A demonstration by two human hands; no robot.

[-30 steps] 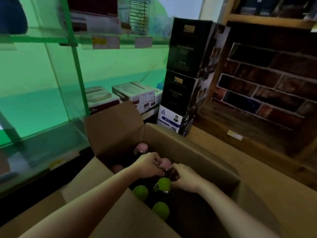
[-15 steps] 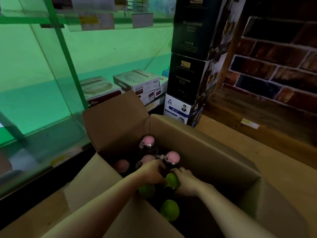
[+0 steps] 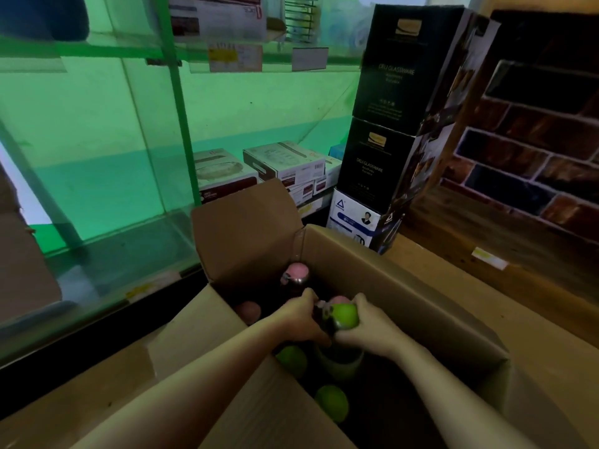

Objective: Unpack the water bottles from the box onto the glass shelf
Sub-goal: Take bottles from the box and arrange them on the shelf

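Now waiting at left, glass shelf (image 3: 107, 270). Curling left hand (image 3: 299, 315) fingers round a dark bottle neck, wrapping right hand (image 3: 366, 332) round the green-capped bottle (image 3: 344, 315), lifting out of cardboard box (image 3: 405, 286). Next, likely swinging leftward onto glass.

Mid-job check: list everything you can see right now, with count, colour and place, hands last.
cardboard box: one, brown, open, centre foreground.
green-capped bottles: four visible; one lifted in the hands, three lower in the box.
pink-capped bottles: three visible, at the box's far end.
glass shelf: one, green-tinted, left of the box, no bottles on it yet.
white product boxes: several, on the shelf behind the box flap.
black glassware cartons: two stacked on a white box, right of the shelf.
brick wall: dark red, far right.
left hand: grips the lifted bottle's body.
right hand: grips the same bottle at its cap.
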